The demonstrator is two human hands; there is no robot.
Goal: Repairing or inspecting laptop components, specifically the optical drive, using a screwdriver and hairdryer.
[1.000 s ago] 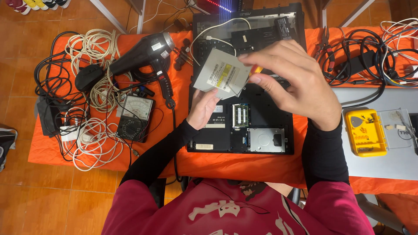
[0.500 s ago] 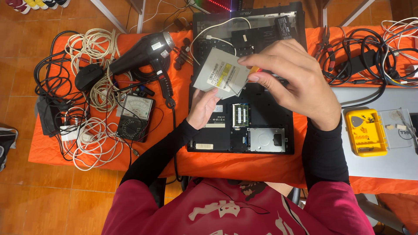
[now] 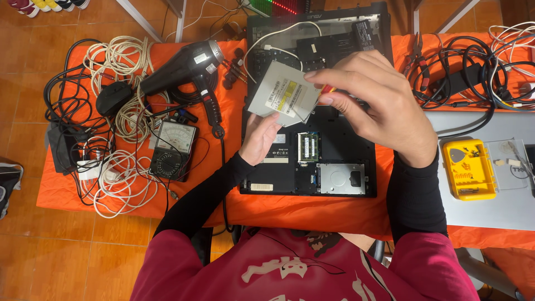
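My left hand [image 3: 258,138] holds a flat silver optical drive [image 3: 283,93] from below, tilted above an opened black laptop [image 3: 312,167] that lies bottom-up on the orange table. My right hand [image 3: 374,106] is raised at the drive's right edge, fingers curled around a small tool with a red and yellow handle [image 3: 327,89] whose tip is hidden. Memory modules [image 3: 307,147] and a silver hard-drive bay [image 3: 341,179] show in the laptop below the hands.
A black hair dryer [image 3: 186,68], an analog multimeter [image 3: 173,150] and tangled white and black cables [image 3: 111,167] lie to the left. A yellow bit case [image 3: 468,168] rests on a grey laptop lid [image 3: 501,206] at right, with more black cables [image 3: 462,72] behind.
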